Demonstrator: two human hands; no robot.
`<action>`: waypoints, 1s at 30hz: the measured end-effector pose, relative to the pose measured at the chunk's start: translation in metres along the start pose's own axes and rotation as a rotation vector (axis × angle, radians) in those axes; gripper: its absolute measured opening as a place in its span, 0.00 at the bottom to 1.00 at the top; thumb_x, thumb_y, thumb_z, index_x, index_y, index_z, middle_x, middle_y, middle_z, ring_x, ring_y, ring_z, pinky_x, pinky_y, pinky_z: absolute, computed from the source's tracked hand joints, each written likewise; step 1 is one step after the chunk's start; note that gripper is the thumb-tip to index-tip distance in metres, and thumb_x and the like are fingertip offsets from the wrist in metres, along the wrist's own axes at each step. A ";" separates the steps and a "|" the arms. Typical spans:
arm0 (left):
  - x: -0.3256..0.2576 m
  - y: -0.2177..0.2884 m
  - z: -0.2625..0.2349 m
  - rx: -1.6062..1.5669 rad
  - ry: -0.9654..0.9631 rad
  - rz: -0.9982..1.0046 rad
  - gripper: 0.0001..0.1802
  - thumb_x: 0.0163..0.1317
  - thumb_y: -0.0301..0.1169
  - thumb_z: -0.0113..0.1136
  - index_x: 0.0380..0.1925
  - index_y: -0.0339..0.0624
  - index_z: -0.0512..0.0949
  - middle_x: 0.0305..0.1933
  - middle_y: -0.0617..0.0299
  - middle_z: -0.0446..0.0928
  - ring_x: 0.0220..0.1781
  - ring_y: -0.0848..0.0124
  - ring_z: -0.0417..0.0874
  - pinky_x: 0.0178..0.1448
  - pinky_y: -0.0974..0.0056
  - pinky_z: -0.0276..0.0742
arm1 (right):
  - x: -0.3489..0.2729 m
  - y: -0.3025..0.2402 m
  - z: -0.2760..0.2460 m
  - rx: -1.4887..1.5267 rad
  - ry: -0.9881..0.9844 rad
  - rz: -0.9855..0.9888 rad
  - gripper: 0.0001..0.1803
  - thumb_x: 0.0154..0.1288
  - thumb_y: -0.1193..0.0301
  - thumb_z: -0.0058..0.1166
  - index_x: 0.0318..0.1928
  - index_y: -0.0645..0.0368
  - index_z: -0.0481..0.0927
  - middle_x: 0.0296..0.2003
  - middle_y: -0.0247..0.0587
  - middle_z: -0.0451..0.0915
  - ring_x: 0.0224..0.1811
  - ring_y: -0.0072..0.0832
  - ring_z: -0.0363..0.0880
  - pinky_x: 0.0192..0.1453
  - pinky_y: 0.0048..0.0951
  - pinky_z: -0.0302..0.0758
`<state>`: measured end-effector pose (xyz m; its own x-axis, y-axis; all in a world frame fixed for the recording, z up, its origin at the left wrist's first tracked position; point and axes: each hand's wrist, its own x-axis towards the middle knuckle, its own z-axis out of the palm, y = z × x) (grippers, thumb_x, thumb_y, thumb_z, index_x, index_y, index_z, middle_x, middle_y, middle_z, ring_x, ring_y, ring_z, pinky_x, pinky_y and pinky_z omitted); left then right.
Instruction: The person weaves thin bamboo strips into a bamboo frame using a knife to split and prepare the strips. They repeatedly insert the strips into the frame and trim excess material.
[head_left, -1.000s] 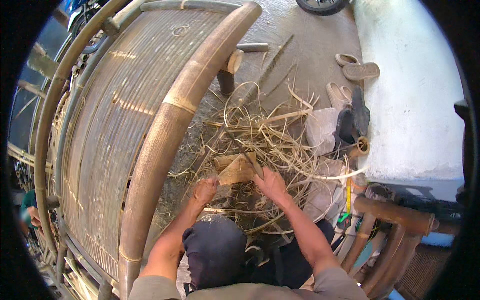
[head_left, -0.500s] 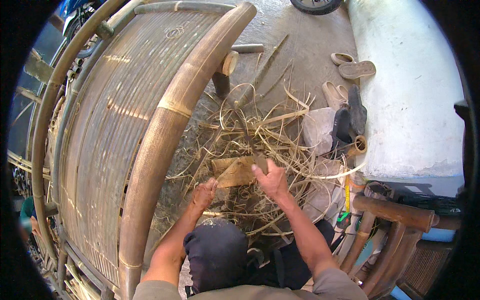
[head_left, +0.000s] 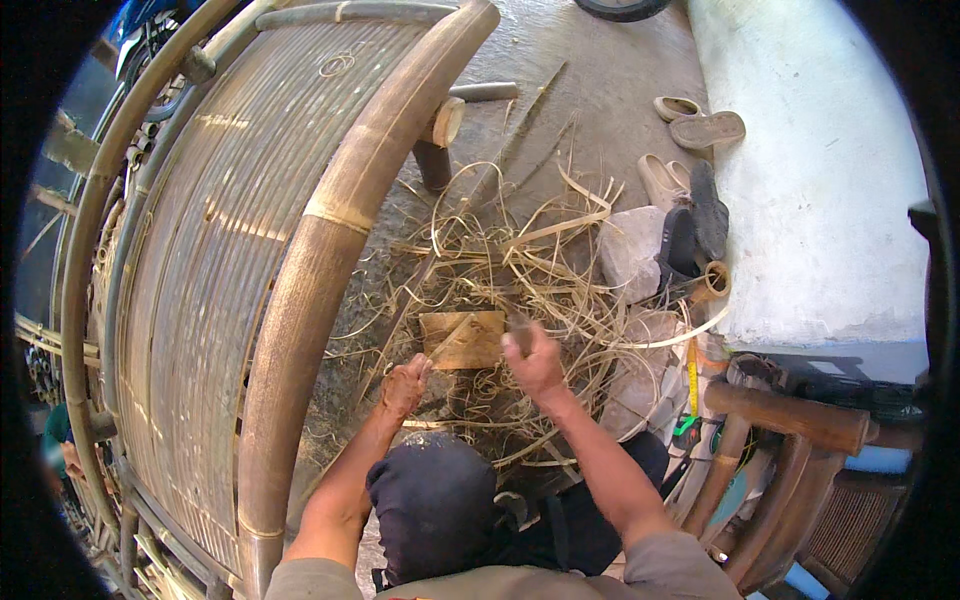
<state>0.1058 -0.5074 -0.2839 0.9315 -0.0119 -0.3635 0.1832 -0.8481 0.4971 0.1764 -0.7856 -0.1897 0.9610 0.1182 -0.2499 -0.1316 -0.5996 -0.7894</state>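
My left hand (head_left: pixel 404 386) is closed around the near end of a thin bamboo strip (head_left: pixel 449 336). The strip slants up to the right across a short wooden block (head_left: pixel 480 345). Just right of the block, my right hand (head_left: pixel 538 365) grips the handle of a long knife (head_left: pixel 517 322). Motion smears the knife, and its blade is hard to make out against the shavings. Curled bamboo shavings (head_left: pixel 560 262) lie in a tangled heap beyond and around the block.
A bamboo bench (head_left: pixel 215 230) with a thick front rail (head_left: pixel 320 235) fills the left. Sandals (head_left: pixel 705 130), dark footwear (head_left: pixel 710 210) and a stone block (head_left: pixel 632 255) lie by the white wall (head_left: pixel 815 180). A tape measure (head_left: pixel 687 430) and bamboo furniture (head_left: pixel 790 418) are at the lower right.
The knife's dark blade, plain before and pointing away over the shavings, is now blurred. My left hand stays at the block's near left corner with the strip.
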 end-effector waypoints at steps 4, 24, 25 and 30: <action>-0.002 0.001 -0.001 -0.010 -0.002 -0.023 0.26 0.77 0.51 0.47 0.61 0.46 0.79 0.48 0.40 0.84 0.49 0.39 0.85 0.54 0.41 0.82 | 0.003 -0.002 0.000 -0.160 -0.287 0.137 0.30 0.68 0.46 0.56 0.42 0.67 0.82 0.32 0.66 0.83 0.35 0.58 0.84 0.44 0.55 0.76; -0.008 0.061 -0.069 -0.261 0.004 0.034 0.16 0.73 0.44 0.60 0.41 0.40 0.76 0.31 0.42 0.80 0.35 0.43 0.84 0.38 0.46 0.75 | -0.030 0.040 -0.010 -0.330 0.051 0.287 0.30 0.70 0.45 0.55 0.45 0.65 0.80 0.34 0.59 0.84 0.41 0.54 0.84 0.46 0.53 0.78; -0.007 0.071 -0.084 -0.241 -0.003 0.073 0.16 0.73 0.42 0.60 0.45 0.39 0.77 0.32 0.43 0.80 0.34 0.47 0.84 0.39 0.50 0.75 | -0.039 0.041 -0.009 -0.413 0.075 0.257 0.30 0.70 0.46 0.56 0.46 0.66 0.80 0.37 0.60 0.83 0.45 0.53 0.83 0.48 0.52 0.78; 0.024 0.135 -0.148 -0.405 0.104 0.217 0.16 0.74 0.40 0.58 0.52 0.41 0.76 0.34 0.43 0.82 0.40 0.44 0.85 0.42 0.47 0.77 | -0.070 0.005 0.009 -0.535 0.287 -0.118 0.29 0.70 0.48 0.58 0.52 0.65 0.81 0.49 0.59 0.80 0.58 0.51 0.75 0.57 0.50 0.75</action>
<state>0.1992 -0.5441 -0.1091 0.9846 -0.0958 -0.1464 0.0689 -0.5569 0.8277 0.1064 -0.7902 -0.1811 0.9985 0.0343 0.0415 0.0479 -0.9182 -0.3932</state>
